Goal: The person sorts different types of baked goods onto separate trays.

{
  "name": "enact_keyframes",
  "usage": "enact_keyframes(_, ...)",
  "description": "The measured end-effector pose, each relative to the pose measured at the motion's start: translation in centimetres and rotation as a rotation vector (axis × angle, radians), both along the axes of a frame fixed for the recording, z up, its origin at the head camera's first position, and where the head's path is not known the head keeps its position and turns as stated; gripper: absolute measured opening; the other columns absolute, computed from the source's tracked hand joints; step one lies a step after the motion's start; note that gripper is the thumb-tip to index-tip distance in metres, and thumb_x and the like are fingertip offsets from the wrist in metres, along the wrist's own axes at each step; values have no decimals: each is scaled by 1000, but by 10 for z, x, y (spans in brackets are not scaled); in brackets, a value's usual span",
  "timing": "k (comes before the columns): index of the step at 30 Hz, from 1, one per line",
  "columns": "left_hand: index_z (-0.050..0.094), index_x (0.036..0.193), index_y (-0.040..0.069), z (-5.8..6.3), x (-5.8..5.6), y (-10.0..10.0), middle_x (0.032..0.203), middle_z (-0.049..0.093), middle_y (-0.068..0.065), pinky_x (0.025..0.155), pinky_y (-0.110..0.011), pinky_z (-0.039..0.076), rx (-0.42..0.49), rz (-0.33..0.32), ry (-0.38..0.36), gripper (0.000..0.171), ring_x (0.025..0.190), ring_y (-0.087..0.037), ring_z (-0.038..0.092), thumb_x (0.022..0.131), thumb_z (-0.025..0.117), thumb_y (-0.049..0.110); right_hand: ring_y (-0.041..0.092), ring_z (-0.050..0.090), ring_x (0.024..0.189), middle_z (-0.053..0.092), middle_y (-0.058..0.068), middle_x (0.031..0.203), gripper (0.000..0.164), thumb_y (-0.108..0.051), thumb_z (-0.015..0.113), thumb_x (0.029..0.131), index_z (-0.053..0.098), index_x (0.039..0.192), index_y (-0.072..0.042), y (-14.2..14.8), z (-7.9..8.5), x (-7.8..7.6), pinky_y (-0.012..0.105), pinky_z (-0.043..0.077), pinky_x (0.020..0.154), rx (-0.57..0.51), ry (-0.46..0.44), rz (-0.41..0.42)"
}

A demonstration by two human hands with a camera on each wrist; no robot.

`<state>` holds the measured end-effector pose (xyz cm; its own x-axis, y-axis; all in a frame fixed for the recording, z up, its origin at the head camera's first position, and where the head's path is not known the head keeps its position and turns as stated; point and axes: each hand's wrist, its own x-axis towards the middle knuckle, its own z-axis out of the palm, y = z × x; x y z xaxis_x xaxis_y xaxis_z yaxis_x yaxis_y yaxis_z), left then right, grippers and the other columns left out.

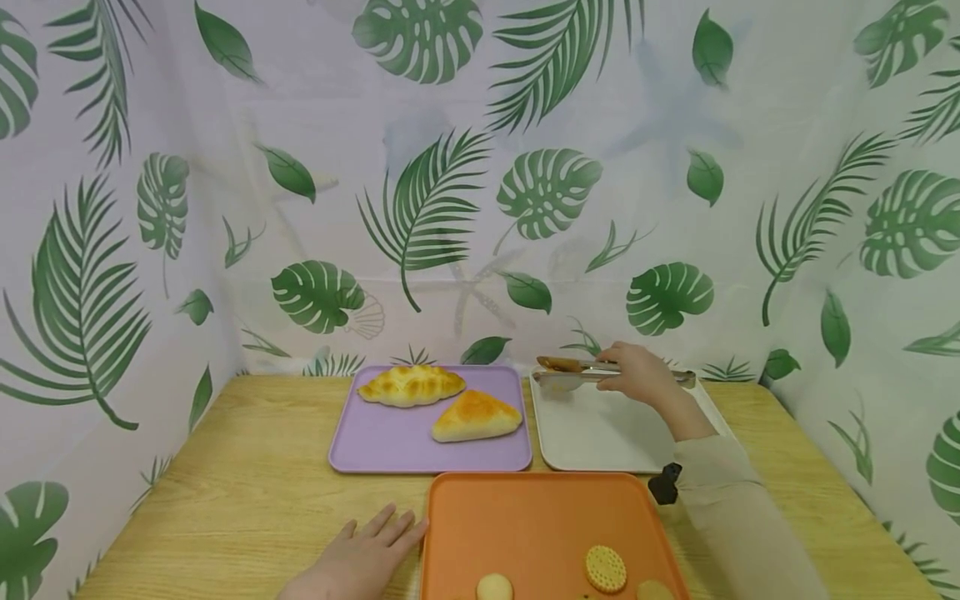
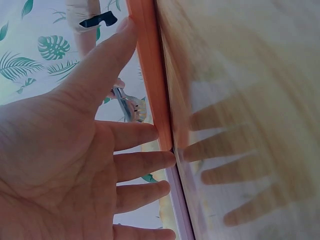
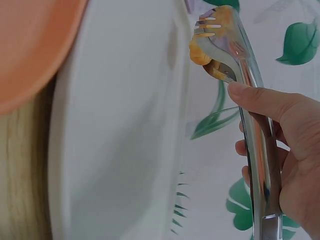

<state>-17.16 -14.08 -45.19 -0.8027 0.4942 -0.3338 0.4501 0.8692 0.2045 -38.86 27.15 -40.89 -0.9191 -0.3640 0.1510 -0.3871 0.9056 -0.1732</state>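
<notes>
Over the back of the white tray [image 1: 611,437], my right hand [image 1: 643,375] grips a pair of shiny metal tongs [image 3: 257,150], thumb on one arm and fingers on the other. One tong end is slotted like a fork, and the tips point left toward the purple tray. Nothing shows clamped between them in the head view. My left hand [image 1: 363,554] lies at the left side of the orange tray [image 1: 525,508], fingers straight and spread. In the left wrist view its fingertips are right at the orange rim.
On the purple tray [image 1: 375,446] sit a ridged, croissant-like bread [image 1: 411,387] and a triangular bread [image 1: 477,418]. The orange tray carries a round patterned biscuit [image 1: 605,568], a pale round piece [image 1: 495,587] and a tan piece [image 1: 654,591]. Leaf-printed cloth [image 1: 450,208] walls the wooden table [image 1: 247,467].
</notes>
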Motion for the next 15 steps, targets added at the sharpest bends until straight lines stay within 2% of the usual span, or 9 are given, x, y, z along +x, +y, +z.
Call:
enact_keyframes(3, 23, 142, 31, 1, 0, 0, 146, 30, -1, 95, -64, 29, -8, -5, 1, 93, 136, -30, 24, 64, 42, 78, 27, 58, 87, 60, 12, 104, 45, -27, 71, 75, 61, 114, -8, 1, -7, -6, 42, 48, 71, -7, -33, -27)
enact_keyframes(8, 23, 142, 30, 3, 0, 1, 146, 30, 0, 94, -64, 30, -14, -13, 7, 93, 135, -29, 25, 64, 43, 78, 35, 57, 98, 59, 16, 111, 48, -28, 69, 76, 59, 117, -6, 3, -18, -13, 47, 47, 77, -14, -75, -51)
enact_keyframes(15, 24, 142, 30, 5, 1, 2, 146, 31, -1, 94, -64, 30, -8, -10, 5, 92, 135, -30, 25, 65, 43, 77, 36, 55, 100, 58, 17, 113, 50, -29, 70, 76, 57, 118, -6, 4, -16, -10, 49, 45, 81, -13, -53, -64)
